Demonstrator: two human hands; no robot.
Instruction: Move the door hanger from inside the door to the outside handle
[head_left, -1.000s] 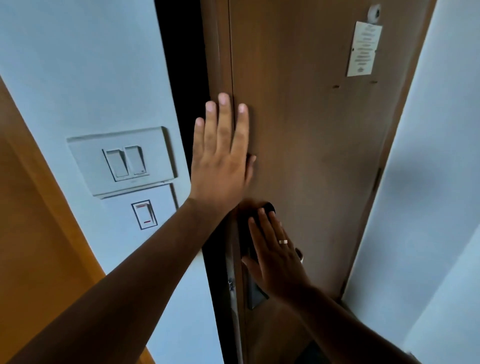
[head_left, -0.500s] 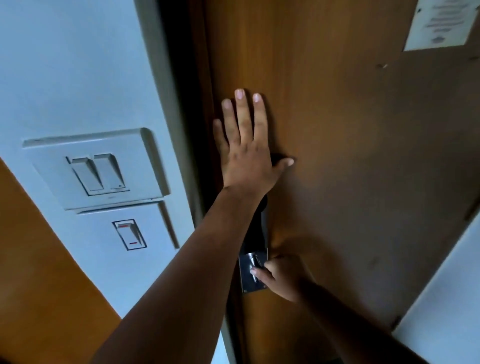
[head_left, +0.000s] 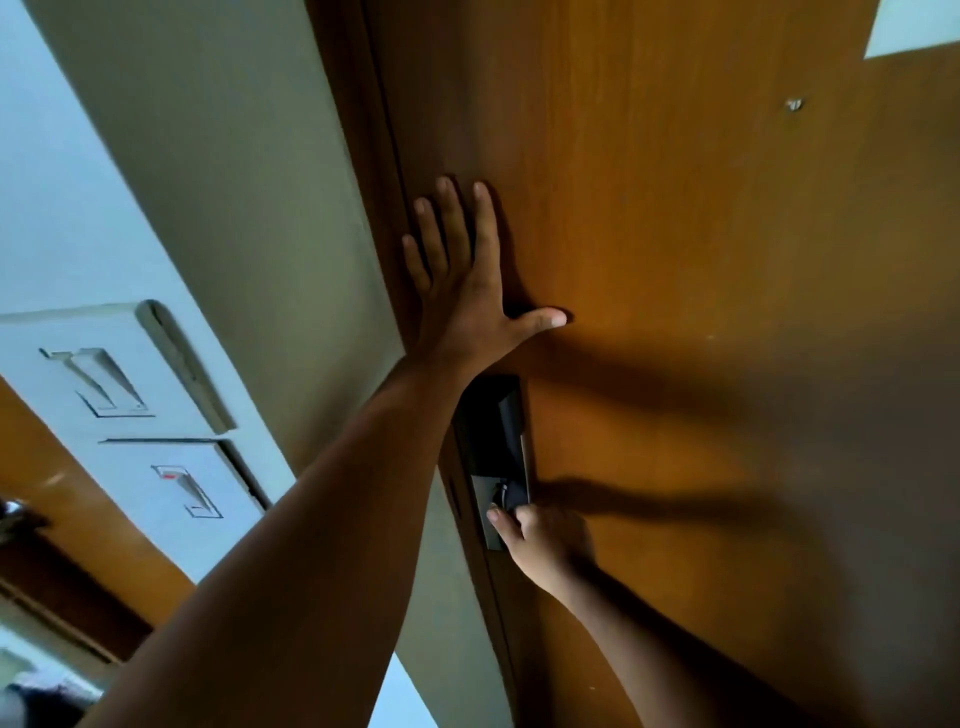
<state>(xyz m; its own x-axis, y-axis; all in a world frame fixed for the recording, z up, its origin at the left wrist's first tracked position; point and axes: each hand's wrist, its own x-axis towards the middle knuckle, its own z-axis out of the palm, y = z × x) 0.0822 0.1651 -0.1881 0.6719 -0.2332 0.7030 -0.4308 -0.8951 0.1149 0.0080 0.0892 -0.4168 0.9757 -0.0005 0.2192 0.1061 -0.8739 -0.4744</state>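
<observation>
The brown wooden door (head_left: 675, 260) fills the right side and sits against its frame (head_left: 374, 156). My left hand (head_left: 462, 291) lies flat on the door near its edge, fingers spread and pointing up. Below it is the black lock plate (head_left: 493, 431). My right hand (head_left: 545, 540) is curled at the plate's lower end, fingertips at the metal latch knob (head_left: 498, 496), gripping the door handle, which the hand mostly hides. No door hanger is in view.
A white wall (head_left: 234, 182) stands left of the frame with a double light switch (head_left: 98, 379) and a single switch (head_left: 187, 491) below it. A white notice (head_left: 914, 26) hangs on the door's upper right, above a small screw (head_left: 794, 104).
The dark gap between door and frame has closed. My right hand went from lying open over the handle to curling around it. The view has moved closer to the door.
</observation>
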